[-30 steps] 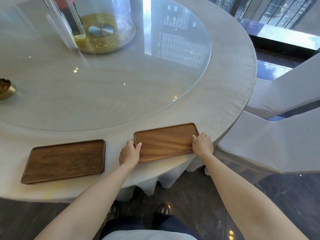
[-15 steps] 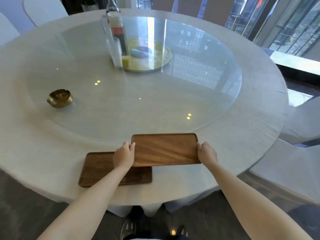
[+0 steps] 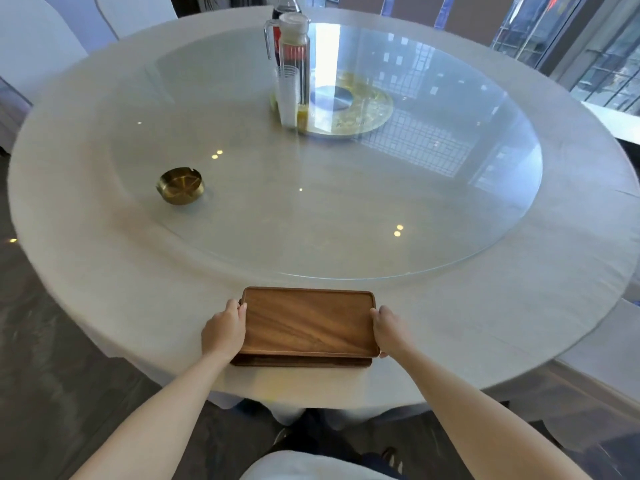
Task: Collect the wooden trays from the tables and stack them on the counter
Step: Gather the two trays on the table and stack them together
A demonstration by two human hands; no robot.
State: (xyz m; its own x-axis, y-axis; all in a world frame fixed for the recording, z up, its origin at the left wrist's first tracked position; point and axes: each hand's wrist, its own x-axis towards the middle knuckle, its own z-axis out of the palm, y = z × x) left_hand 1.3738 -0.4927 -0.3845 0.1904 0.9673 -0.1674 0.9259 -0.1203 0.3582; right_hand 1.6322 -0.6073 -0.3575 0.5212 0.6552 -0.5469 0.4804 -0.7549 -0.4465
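Observation:
A rectangular wooden tray (image 3: 308, 320) lies squarely over a second wooden tray (image 3: 301, 362), of which only the dark front edge shows. Both sit near the front edge of the round white-clothed table (image 3: 145, 306). My left hand (image 3: 223, 332) grips the top tray's left short end. My right hand (image 3: 389, 330) grips its right short end. Whether the top tray rests on the lower one or hovers just above it I cannot tell.
A large glass turntable (image 3: 450, 209) covers the table's middle. On it stand a brass ashtray (image 3: 180, 185), a glass pitcher (image 3: 294, 64) with stacked cups, and a dark bottle behind. White-covered chairs (image 3: 41, 39) stand at the far left and right. Dark floor lies below.
Both hands lifted the right tray and carried it left over the other tray; now it lies aligned on top. The view has pulled back and shifted left.

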